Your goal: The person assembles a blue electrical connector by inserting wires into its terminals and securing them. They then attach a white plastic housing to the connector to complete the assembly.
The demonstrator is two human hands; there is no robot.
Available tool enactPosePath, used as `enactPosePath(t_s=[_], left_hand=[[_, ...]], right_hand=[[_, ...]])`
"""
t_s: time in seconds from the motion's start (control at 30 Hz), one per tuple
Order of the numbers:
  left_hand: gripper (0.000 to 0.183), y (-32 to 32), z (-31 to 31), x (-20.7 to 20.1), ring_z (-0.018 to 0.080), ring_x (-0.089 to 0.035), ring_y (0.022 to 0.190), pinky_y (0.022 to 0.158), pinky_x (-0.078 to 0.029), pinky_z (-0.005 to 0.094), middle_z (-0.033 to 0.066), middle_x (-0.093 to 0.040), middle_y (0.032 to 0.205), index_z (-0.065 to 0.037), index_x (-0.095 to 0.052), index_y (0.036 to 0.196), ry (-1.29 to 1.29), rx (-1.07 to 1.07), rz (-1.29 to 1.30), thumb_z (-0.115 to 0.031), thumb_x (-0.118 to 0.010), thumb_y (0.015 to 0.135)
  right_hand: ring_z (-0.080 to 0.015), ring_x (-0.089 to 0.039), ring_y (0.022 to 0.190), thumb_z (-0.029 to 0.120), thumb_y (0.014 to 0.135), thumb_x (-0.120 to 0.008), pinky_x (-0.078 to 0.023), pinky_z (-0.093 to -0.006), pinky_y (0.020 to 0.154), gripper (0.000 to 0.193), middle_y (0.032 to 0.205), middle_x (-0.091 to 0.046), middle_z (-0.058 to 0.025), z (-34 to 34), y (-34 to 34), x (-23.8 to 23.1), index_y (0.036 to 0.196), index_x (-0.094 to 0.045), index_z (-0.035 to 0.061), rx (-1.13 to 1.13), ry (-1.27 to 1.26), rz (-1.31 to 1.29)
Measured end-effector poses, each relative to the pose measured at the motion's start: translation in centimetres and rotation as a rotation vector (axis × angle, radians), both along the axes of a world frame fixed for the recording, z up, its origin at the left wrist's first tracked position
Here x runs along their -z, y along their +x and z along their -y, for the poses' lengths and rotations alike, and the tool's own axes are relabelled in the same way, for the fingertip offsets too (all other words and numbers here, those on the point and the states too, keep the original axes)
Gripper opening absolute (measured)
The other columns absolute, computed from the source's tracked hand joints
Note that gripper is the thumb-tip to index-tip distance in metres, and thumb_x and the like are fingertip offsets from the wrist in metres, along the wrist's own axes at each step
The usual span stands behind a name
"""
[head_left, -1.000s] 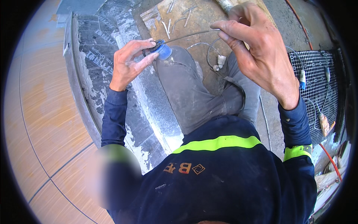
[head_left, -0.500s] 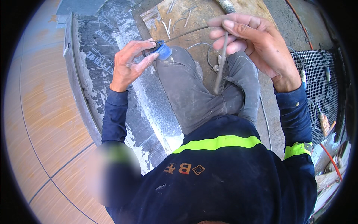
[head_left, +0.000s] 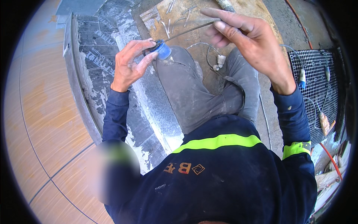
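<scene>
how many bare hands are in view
2: left hand pinching a small blue round roll; right hand raised, pulling a thin dark strip from it.

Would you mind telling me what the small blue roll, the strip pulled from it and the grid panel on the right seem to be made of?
Blue roll: probably plastic, smooth and evenly coloured. Strip: thin and pulled straight between the left hand and right hand; tape or wire, unclear. Grid panel: likely metal mesh, a dark, regular lattice.

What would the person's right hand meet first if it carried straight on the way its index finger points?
The right hand points toward the upper left, along the thin strip it pinches. It would probably first pass over the scattered nails on the brown board; depth is unclear.
</scene>
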State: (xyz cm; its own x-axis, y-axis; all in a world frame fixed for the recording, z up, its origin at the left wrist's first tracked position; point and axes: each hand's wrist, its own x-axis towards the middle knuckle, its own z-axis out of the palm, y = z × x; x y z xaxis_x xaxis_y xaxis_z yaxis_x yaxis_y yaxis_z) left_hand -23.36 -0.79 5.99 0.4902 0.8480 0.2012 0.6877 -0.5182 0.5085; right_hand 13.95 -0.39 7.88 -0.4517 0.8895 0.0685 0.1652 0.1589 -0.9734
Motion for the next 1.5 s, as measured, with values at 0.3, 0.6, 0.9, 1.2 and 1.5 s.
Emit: enactPosePath(t_s=[0.3,0.6,0.9,1.2,1.5], left_hand=[[0.031,0.0,0.3,0.2,0.0284,-0.072,0.122,0.1,-0.065,0.04,0.0135,-0.074,0.12,-0.002,-0.076,0.12,-0.014,-0.019,0.022,0.0,-0.083,0.091],[0.031,0.3,-0.1,0.6,0.0268,-0.072,0.121,0.098,-0.065,0.0389,0.0135,-0.074,0.121,-0.001,-0.075,0.12,-0.056,-0.038,0.09,0.0,-0.083,0.091],[0.03,0.5,0.2,0.5,0.023,-0.075,0.11,0.091,-0.066,0.0364,0.0128,-0.076,0.118,-0.003,-0.076,0.119,-0.039,-0.07,0.114,-0.003,-0.084,0.09],[0.03,0.4,0.0,0.8,0.0228,-0.076,0.106,0.089,-0.066,0.0358,0.0131,-0.077,0.116,-0.002,-0.077,0.118,-0.017,-0.047,0.121,-0.002,-0.084,0.089],[0.029,0.6,-0.2,0.7,0.0235,-0.075,0.112,0.093,-0.066,0.038,0.013,-0.076,0.118,-0.002,-0.075,0.12,-0.074,-0.057,0.161,-0.002,-0.082,0.091]], right_hand=[[-0.0124,-0.07,0.081,0.012,0.107,-0.063,-0.056,-0.0265,0.073,0.039,0.101,-0.078,-0.0078,3.2,-3.5,-9.4,0.146,-0.066,0.0079,0.405,-0.081,0.502],[-0.0254,-0.077,0.088,0.011,0.105,-0.068,-0.062,-0.0327,0.079,0.031,0.104,-0.079,-0.011,0.4,-1.1,2.3,0.135,-0.075,0.0082,0.311,0.22,-0.088],[-0.0285,-0.07,0.077,0.013,0.096,-0.078,-0.054,-0.0399,0.067,0.017,0.082,-0.067,-0.0125,1.3,-0.6,-1.6,0.111,-0.081,0.0051,0.263,0.847,0.449],[-0.0106,-0.068,0.067,0.025,0.104,-0.075,-0.056,-0.0278,0.064,0.032,0.078,-0.074,-0.0041,0.9,0.2,-1.5,0.126,-0.078,0.0033,0.109,-0.207,0.074],[-0.0211,-0.079,0.101,0.015,0.109,-0.065,-0.064,-0.0321,0.09,0.03,0.103,-0.08,-0.0129,0.8,-0.4,0.3,0.132,-0.072,-0.0035,0.101,-0.299,-0.501]])
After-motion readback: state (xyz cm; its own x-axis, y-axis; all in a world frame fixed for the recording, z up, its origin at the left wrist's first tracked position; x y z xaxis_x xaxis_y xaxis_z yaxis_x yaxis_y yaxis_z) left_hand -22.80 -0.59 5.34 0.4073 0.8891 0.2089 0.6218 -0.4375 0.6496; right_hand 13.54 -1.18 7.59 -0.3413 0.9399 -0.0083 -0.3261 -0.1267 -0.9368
